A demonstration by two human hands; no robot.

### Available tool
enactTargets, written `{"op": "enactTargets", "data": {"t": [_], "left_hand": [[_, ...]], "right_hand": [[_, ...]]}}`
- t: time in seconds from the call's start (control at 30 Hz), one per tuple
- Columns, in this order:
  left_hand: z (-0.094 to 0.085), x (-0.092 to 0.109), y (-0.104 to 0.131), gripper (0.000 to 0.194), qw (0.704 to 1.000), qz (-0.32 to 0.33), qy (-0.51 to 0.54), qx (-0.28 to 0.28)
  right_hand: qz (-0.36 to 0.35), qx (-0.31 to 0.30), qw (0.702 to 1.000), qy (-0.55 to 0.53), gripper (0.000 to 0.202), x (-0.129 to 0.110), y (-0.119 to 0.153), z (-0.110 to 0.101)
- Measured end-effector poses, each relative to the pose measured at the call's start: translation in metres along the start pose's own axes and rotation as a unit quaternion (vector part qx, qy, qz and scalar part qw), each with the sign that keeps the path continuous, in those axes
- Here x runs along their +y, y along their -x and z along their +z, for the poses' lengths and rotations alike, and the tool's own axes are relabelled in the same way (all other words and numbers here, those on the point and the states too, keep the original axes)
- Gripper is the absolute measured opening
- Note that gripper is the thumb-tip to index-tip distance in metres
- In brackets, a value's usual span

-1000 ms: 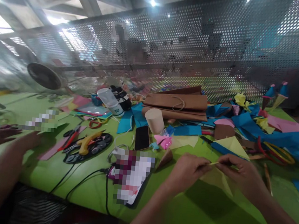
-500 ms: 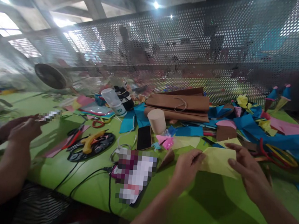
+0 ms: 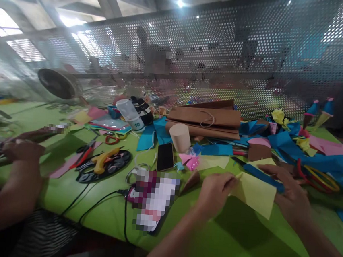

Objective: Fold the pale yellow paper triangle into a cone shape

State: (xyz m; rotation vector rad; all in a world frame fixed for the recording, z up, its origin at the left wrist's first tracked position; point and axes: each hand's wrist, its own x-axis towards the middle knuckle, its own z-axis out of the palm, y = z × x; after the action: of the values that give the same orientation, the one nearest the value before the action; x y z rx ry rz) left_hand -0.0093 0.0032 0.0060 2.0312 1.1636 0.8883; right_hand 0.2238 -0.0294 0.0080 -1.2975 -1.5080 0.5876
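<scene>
A pale yellow sheet of paper (image 3: 257, 195) hangs tilted above the green tabletop. My left hand (image 3: 216, 191) is closed on its upper left corner, with the fingertips pinched together. At the sheet's right edge, my right hand (image 3: 293, 201) has its thumb and fingers apart. The thumb is close to the paper's edge; I cannot tell whether it touches. A blue paper strip (image 3: 259, 174) shows behind the sheet, under the right hand's fingers. A folded brown paper piece (image 3: 191, 181) and a crumpled pink piece (image 3: 191, 162) lie left of my left hand.
A phone with a lit screen (image 3: 156, 204), a dark phone (image 3: 165, 157), a beige roll (image 3: 180, 138) and a glue gun (image 3: 104, 160) are on the table. Scissors (image 3: 84, 154) lie near a co-worker's hands (image 3: 25, 151). Rolled brown paper (image 3: 204, 121) stands at the back.
The yellow sheet's right side has swung downward, and more of the blue strip shows behind it. My right thumb has moved off the sheet's face. The co-worker's near hand has shifted left.
</scene>
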Motion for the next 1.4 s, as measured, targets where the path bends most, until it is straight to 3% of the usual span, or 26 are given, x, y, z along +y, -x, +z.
{"op": "enactTargets", "data": {"t": [0.07, 0.17, 0.33, 0.5, 0.6, 0.9, 1.03, 1.13, 1.27, 1.4], "left_hand": [[0.001, 0.002, 0.0, 0.03, 0.999, 0.013, -0.034, -0.01], [0.0, 0.004, 0.0, 0.03, 0.999, 0.008, -0.049, -0.013], [-0.001, 0.002, 0.0, 0.029, 0.994, 0.018, -0.107, -0.008], [0.01, 0.002, 0.004, 0.03, 0.978, 0.09, -0.182, -0.055], [0.011, 0.004, 0.004, 0.031, 0.975, 0.095, -0.185, -0.08], [-0.024, 0.003, -0.001, 0.031, 0.996, 0.028, -0.03, -0.076], [-0.032, -0.004, -0.004, 0.027, 0.999, -0.026, 0.022, 0.011], [-0.027, 0.0, -0.005, 0.026, 0.997, 0.013, 0.011, 0.069], [-0.007, 0.009, -0.003, 0.021, 0.992, 0.118, -0.045, -0.015], [0.007, 0.008, 0.0, 0.016, 0.993, 0.104, -0.054, -0.034]], "right_hand": [[-0.008, -0.066, 0.998, -0.003, 0.036, -0.003, -0.001, -0.004], [0.047, -0.121, 0.99, -0.053, 0.044, 0.002, -0.004, -0.018], [0.075, -0.048, 0.993, -0.08, 0.036, 0.007, -0.006, -0.027], [-0.003, -0.091, 0.993, 0.081, 0.026, -0.009, 0.001, 0.008], [0.006, -0.113, 0.99, 0.08, 0.033, -0.012, 0.001, 0.02], [0.083, -0.061, 0.993, 0.056, 0.036, -0.008, -0.006, -0.013], [0.051, -0.009, 0.995, 0.083, 0.027, 0.003, -0.007, -0.023], [0.008, -0.016, 0.995, 0.095, 0.022, 0.006, -0.006, -0.02], [-0.045, -0.067, 0.99, 0.113, 0.025, -0.002, -0.002, -0.003], [-0.061, -0.07, 0.99, 0.108, 0.021, -0.01, 0.001, 0.005]]}}
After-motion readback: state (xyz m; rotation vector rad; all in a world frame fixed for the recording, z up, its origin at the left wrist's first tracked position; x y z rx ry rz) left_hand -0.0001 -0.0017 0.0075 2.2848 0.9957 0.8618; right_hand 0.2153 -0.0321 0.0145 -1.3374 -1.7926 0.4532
